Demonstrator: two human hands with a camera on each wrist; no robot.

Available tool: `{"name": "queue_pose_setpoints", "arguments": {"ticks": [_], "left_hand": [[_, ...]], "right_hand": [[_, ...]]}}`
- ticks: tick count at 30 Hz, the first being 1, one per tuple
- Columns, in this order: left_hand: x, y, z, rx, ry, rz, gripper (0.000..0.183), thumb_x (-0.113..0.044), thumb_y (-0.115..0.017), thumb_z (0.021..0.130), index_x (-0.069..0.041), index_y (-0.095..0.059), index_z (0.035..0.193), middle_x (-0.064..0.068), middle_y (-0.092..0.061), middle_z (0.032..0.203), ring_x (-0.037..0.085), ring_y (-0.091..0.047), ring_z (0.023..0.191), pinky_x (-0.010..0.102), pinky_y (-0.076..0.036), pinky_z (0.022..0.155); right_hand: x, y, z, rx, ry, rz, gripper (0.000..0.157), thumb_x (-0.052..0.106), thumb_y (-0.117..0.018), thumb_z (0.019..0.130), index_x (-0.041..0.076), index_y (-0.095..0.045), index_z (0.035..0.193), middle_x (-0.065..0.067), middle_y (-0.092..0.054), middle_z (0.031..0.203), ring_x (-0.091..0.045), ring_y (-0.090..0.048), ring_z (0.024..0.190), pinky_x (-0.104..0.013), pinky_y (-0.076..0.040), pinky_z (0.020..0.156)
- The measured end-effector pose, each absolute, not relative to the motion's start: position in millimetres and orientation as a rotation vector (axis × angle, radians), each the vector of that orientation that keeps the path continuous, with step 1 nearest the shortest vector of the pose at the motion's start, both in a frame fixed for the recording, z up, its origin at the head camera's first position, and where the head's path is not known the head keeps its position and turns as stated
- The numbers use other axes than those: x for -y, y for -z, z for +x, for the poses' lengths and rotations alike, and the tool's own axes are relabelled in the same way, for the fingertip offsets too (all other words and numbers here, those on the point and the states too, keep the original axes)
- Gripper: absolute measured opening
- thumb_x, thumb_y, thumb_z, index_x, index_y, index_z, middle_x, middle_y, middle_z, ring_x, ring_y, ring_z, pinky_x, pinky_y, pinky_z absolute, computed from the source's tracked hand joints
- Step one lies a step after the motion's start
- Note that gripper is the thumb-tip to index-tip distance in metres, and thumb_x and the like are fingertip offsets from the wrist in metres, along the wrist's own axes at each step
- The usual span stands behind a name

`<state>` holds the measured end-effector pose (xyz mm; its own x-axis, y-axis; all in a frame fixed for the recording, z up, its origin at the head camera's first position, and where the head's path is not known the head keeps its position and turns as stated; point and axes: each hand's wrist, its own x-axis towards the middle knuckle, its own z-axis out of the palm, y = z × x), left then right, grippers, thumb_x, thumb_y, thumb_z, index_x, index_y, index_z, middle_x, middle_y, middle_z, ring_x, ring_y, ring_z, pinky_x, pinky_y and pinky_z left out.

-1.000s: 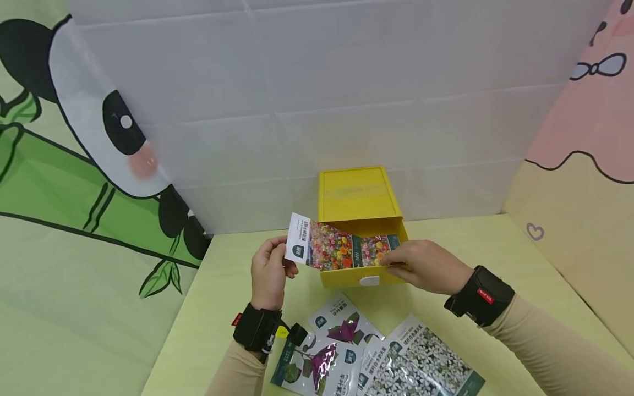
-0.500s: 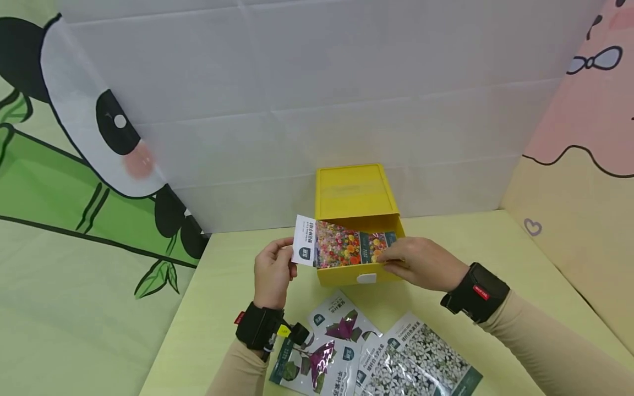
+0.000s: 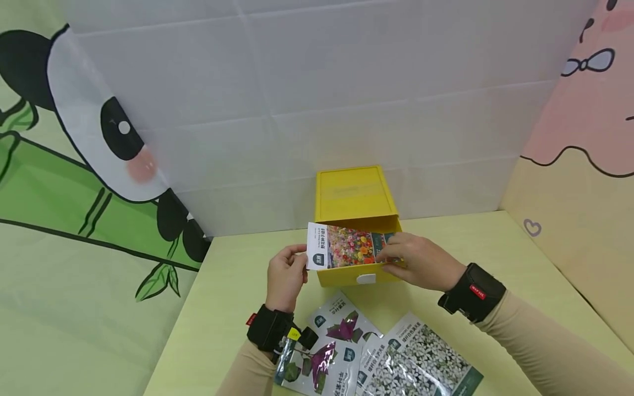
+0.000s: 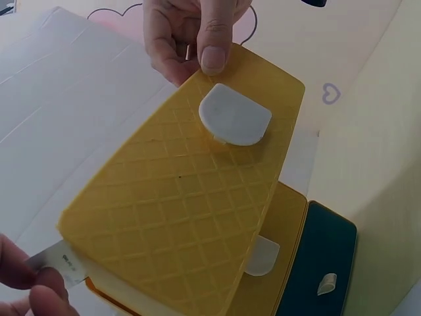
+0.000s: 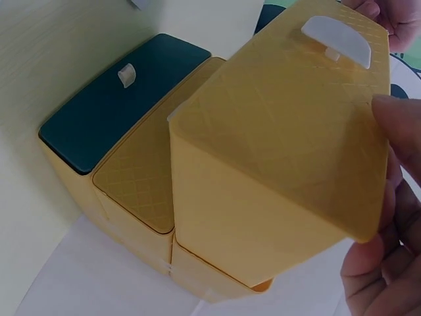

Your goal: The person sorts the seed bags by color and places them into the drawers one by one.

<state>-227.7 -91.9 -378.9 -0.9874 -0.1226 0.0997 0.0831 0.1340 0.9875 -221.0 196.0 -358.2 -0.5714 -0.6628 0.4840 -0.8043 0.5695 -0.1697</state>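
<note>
A seed packet with a colourful flower picture (image 3: 350, 246) lies tilted over the pulled-out yellow drawer (image 3: 342, 276). Its white end sticks out past the drawer's left side, where my left hand (image 3: 287, 278) pinches it. In the left wrist view, the left fingertips (image 4: 47, 293) hold that white end beside the drawer. My right hand (image 3: 423, 261) grips the drawer's front rim near its right corner, thumb outside and fingers over the inside. The right thumb (image 5: 399, 131) shows against the front panel in the right wrist view. Whether the right fingers also hold the packet is hidden.
Below the drawer, a yellow drawer front (image 5: 141, 178) and a dark green one (image 5: 118, 99) belong to the same cabinet (image 3: 354, 192). On the table, nearer me, lie purple-leaf packets (image 3: 322, 357) and white-flower packets (image 3: 421, 357). A printed cloth wall (image 3: 247, 137) stands behind.
The left hand has moved right, sliding the flower packet further over the drawer, and its far end is now mostly behind the right hand. The right hand stays at the drawer's rim.
</note>
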Motion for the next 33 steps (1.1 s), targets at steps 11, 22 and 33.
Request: {"name": "queue_pose_setpoints", "arguments": {"ticks": [11,22,33], "left_hand": [[80,384,-228,2.284,1.958,0.077,0.02,-0.01,-0.059,0.092,-0.006,-0.067,0.111,0.011,-0.057,0.074,0.018,-0.046,0.053,0.021,-0.039,0.045],[73,387,-230,2.356,1.885,0.101,0.021,-0.011,-0.066,0.086,-0.007,-0.065,0.106,0.01,-0.057,0.074,0.021,-0.049,0.063,0.022,-0.038,0.047],[81,381,-238,2.446,1.654,-0.001,0.019,-0.016,-0.065,0.089,-0.007,-0.066,0.106,0.007,-0.055,0.074,0.02,-0.047,0.061,0.024,-0.034,0.047]], "right_hand": [[-200,361,-220,2.444,-0.558,1.161,0.015,0.015,-0.08,0.08,0.015,-0.074,0.094,0.008,-0.06,0.084,-0.008,-0.051,0.073,-0.02,-0.047,0.06],[-199,361,-220,2.446,-0.565,1.149,0.018,0.017,-0.081,0.079,0.016,-0.074,0.095,0.008,-0.061,0.086,-0.008,-0.049,0.073,-0.02,-0.047,0.061],[-197,363,-218,2.382,-0.562,1.136,0.019,0.015,-0.082,0.077,0.015,-0.074,0.093,0.006,-0.062,0.087,-0.006,-0.048,0.075,-0.02,-0.048,0.062]]}}
